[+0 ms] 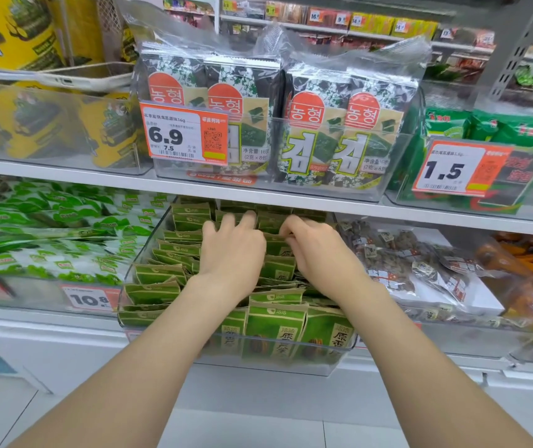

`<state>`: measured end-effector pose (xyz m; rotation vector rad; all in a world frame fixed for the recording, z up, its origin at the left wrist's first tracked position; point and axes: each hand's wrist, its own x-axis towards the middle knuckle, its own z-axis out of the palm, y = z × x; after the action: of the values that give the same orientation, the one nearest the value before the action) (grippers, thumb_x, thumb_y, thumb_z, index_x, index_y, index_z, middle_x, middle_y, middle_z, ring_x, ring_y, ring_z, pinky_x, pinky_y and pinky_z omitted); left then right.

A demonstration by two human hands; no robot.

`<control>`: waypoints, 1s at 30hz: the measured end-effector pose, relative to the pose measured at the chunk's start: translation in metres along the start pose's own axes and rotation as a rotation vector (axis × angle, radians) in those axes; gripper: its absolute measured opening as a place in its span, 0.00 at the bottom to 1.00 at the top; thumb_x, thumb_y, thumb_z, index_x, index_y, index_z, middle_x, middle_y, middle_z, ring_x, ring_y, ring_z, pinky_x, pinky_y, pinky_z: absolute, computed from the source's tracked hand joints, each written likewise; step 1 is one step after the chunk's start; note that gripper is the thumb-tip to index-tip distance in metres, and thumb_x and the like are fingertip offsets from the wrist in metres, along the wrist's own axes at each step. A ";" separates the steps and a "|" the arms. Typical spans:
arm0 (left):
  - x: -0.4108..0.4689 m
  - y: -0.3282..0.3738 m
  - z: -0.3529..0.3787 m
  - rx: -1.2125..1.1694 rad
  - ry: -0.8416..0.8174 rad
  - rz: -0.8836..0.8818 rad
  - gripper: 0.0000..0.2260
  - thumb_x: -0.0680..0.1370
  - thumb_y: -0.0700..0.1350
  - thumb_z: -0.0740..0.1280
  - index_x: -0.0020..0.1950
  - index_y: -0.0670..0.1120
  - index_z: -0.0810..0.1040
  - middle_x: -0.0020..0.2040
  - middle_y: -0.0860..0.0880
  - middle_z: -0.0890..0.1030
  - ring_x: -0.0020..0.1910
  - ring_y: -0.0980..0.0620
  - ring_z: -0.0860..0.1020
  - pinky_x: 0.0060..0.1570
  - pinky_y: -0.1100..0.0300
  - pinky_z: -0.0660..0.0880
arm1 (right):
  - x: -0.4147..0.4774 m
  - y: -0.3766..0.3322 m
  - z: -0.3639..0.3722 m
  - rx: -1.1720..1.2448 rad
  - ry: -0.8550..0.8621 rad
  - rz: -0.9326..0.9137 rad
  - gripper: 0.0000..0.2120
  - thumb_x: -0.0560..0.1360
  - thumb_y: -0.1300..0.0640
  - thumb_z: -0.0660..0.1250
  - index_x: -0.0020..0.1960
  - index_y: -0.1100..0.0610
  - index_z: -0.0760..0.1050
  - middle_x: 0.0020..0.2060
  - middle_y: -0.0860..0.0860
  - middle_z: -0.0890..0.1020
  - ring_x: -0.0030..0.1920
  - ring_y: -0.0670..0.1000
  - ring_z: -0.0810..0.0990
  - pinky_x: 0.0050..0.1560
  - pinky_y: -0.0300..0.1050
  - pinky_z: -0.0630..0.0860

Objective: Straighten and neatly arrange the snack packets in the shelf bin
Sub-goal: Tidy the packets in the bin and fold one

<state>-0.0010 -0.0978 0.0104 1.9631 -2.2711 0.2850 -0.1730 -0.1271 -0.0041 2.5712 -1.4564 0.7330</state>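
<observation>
A clear plastic bin [339,350] on the lower shelf is pulled partly forward and holds several green snack packets [278,321] standing in rows. Both my hands are inside it, in the middle row toward the back. My left hand [231,250] lies over the packet tops, its fingers reaching forward onto them. My right hand [315,245] is just to its right, its fingers curled and pinching the top edge of a packet. The packets under my hands are hidden. Those along the bin's left side [158,279] lean and overlap.
The white shelf edge [291,197] runs just above the bin. On it stand seaweed multipacks [339,134] in a clear bin with a 6.9 price tag [184,134]. Green-white packets [48,234] lie to the left, brown snack bags [404,263] to the right.
</observation>
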 end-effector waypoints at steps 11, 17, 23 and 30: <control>0.003 -0.010 -0.001 -0.289 -0.050 -0.180 0.10 0.79 0.59 0.74 0.59 0.60 0.87 0.68 0.45 0.73 0.70 0.38 0.67 0.66 0.38 0.64 | 0.022 0.004 0.004 -0.163 -0.302 -0.010 0.35 0.77 0.71 0.63 0.76 0.40 0.72 0.55 0.57 0.83 0.63 0.60 0.77 0.64 0.56 0.71; -0.006 -0.011 0.001 -0.247 0.022 -0.136 0.09 0.79 0.59 0.73 0.58 0.60 0.86 0.69 0.47 0.73 0.70 0.39 0.65 0.63 0.40 0.63 | 0.018 0.016 0.007 -0.208 -0.238 0.000 0.16 0.87 0.47 0.60 0.73 0.41 0.77 0.56 0.55 0.85 0.65 0.61 0.74 0.67 0.58 0.64; -0.007 -0.016 0.004 -0.351 -0.033 -0.003 0.21 0.84 0.63 0.62 0.72 0.55 0.72 0.71 0.53 0.75 0.72 0.47 0.68 0.65 0.41 0.61 | 0.007 0.011 0.010 -0.050 -0.172 -0.015 0.13 0.87 0.56 0.62 0.68 0.51 0.81 0.53 0.56 0.87 0.56 0.60 0.83 0.61 0.60 0.78; -0.010 -0.019 0.009 -0.299 -0.259 0.065 0.27 0.88 0.62 0.47 0.86 0.57 0.51 0.86 0.56 0.52 0.80 0.42 0.59 0.71 0.34 0.57 | 0.016 0.001 0.009 -0.077 -0.122 0.076 0.15 0.86 0.61 0.60 0.70 0.57 0.79 0.70 0.59 0.79 0.70 0.63 0.77 0.69 0.62 0.76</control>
<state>0.0196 -0.0929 0.0001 1.8645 -2.3622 -0.3049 -0.1636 -0.1430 -0.0050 2.5561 -1.5920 0.5255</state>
